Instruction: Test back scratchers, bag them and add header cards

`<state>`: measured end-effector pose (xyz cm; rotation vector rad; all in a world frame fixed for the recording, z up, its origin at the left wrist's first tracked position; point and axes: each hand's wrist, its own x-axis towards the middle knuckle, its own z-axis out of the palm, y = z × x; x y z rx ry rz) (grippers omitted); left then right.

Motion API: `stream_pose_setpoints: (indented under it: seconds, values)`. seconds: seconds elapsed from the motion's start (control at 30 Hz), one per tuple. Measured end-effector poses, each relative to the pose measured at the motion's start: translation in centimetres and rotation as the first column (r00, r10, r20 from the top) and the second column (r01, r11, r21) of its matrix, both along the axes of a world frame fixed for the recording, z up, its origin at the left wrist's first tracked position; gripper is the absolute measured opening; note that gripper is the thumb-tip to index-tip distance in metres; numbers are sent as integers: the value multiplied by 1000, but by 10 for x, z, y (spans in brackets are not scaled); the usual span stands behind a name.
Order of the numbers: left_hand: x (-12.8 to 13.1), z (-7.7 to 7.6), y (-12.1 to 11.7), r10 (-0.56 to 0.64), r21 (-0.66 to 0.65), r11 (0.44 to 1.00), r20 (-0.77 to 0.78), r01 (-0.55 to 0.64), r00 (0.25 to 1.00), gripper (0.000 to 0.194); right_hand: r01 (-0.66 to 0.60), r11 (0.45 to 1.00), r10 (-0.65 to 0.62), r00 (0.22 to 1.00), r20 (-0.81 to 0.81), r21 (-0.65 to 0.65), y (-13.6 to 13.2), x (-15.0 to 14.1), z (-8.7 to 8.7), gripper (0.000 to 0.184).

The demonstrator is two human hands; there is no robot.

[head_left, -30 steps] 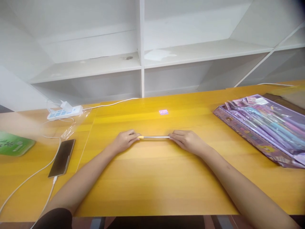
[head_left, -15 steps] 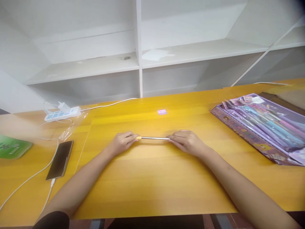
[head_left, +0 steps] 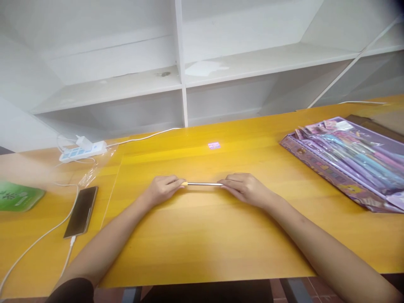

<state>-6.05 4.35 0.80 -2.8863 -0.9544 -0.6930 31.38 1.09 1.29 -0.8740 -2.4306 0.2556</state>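
Note:
A slim silver rod with a yellow end (head_left: pixel 203 184) lies level between my hands, just over the wooden table (head_left: pixel 202 240). The fingertips of my left hand (head_left: pixel 164 188) are pinched round its yellow end. At the opposite tip, my right hand (head_left: pixel 244 186) grips the rod between thumb and fingers. Both ends are partly hidden by the fingers, so its exact kind cannot be made out. Beyond it on the table is a small pink-purple card or sticker (head_left: pixel 214 145).
On the right stands a purple patterned box (head_left: pixel 328 173) with several plastic-wrapped pen-like sticks (head_left: pixel 362 158). A phone (head_left: pixel 81 211) on a white cable, a power strip (head_left: pixel 83 151) and a green package (head_left: pixel 20 196) are to the left. White shelves (head_left: pixel 184 84) rise behind.
My right hand has shifted slightly left along the rod, so a little less of the silver part shows. The camera view has tilted slightly; my left hand keeps its grip.

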Motion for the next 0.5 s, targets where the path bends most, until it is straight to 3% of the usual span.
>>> stream_pose_setpoints:
  seconds: [0.33,0.5]
  values:
    - [17,6,-18,-26,23,999,-13,26,1000,27,-51,995,46,997,56,82,-8,-21,-2,32]
    - [20,5,-23,-16,23,1000,-41,17,999,28,-56,997,53,998,45,54,-11,-24,-3,32]
